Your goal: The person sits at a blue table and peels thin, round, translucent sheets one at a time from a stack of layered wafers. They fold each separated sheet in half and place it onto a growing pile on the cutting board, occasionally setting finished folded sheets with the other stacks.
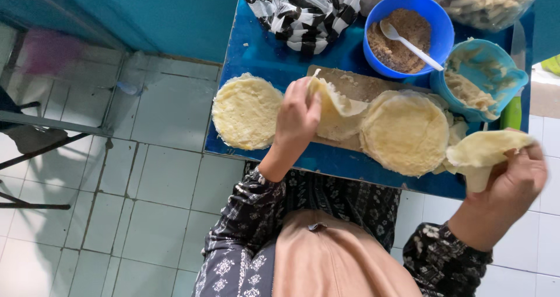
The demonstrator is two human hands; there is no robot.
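— What are your hands doing?

— Your left hand [297, 119] pinches the edge of a thin wrapper [333, 111], folding it over on the wooden board [361, 87]. Your right hand [513, 183] is closed on another wrapper [484, 151], held off the blue desk [262, 58].

— Why there?

— Probably for reach: the wrapper stack [405, 132] lies between your hands, beside the filling bowl [408, 34] with its spoon [408, 43].
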